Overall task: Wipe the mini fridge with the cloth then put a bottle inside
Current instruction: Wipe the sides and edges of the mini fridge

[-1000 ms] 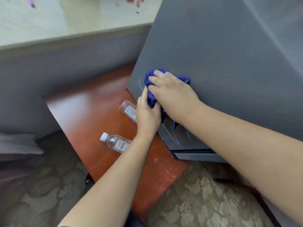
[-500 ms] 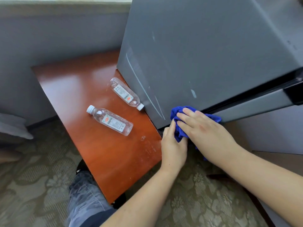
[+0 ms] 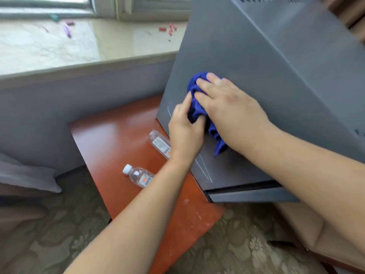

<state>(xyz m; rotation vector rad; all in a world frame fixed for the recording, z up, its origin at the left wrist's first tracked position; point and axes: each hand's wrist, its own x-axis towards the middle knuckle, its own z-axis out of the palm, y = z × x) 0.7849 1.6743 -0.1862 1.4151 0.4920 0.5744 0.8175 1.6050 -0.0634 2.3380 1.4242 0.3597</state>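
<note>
A blue cloth is pressed against the grey side panel of the mini fridge at the centre of the frame, where it is held by both bare hands. The right hand is laid flat over the bunched fabric, its fingers straight and close together, pointing toward the upper left. The left hand is set just below and to the left of it, with the cloth's left edge pinched between thumb and forefinger (the remaining fingers are hidden behind the hand). Pale streaks are seen on the panel at the left of the cloth and again beneath it.

Two clear plastic bottles are left lying on their sides on the red-brown table, to the lower left of the fridge. The upper bottle is found just beside the fridge's edge, partly covered by the left wrist. The white-capped lower bottle is placed a little apart from it and is cut off by the left forearm.

A pale stone windowsill, scattered with small red and purple items, is stretched across the upper left, and patterned carpet is spread along the bottom of the frame
</note>
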